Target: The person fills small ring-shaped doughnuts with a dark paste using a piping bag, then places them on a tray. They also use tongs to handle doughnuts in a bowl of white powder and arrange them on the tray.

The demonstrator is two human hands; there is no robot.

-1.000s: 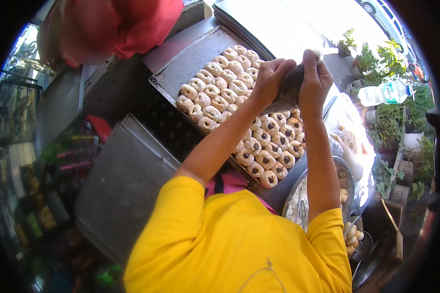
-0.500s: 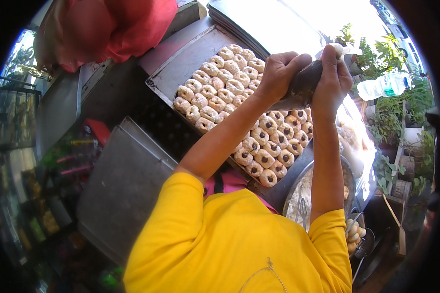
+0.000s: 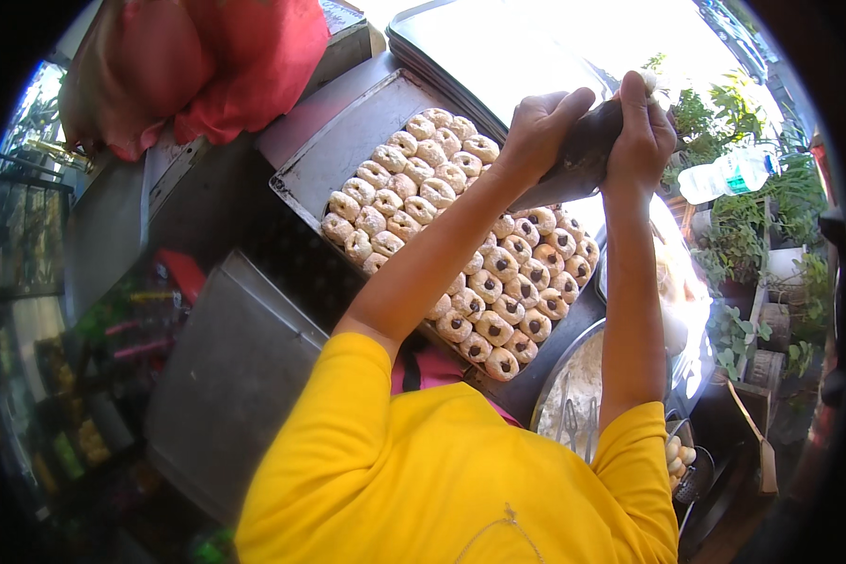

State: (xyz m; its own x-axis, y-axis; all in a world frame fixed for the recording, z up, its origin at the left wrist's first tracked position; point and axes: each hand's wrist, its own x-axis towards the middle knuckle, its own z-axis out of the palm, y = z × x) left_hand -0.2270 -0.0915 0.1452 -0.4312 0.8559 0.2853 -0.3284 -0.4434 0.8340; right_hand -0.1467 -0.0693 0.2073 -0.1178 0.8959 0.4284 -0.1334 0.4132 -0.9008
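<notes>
My left hand (image 3: 540, 136) and my right hand (image 3: 637, 141) both grip a piping bag (image 3: 583, 150) of dark filling, the right near its gathered pale end. They hold it over the upper right part of a metal tray (image 3: 338, 141) packed with rows of powdered ring-shaped pastries (image 3: 385, 202). Those in the lower right rows have dark filling in their centres (image 3: 493, 329), while those in the upper left rows show none. The bag's lower tip is hidden behind my left forearm or too unclear to make out.
Stacked trays (image 3: 479, 47) at top; red cloth or bag (image 3: 216, 66) top left; grey metal tray (image 3: 216, 367) left. A bowl of white powder (image 3: 564, 385) with tongs, a basket of pastries (image 3: 677, 461), a plastic bottle (image 3: 724, 177) and potted plants (image 3: 761, 263) are on the right.
Both my hands have moved up and to the right with the bag, still gripping it. The pastry tray appears slightly left and lower in the view than half a second ago.
</notes>
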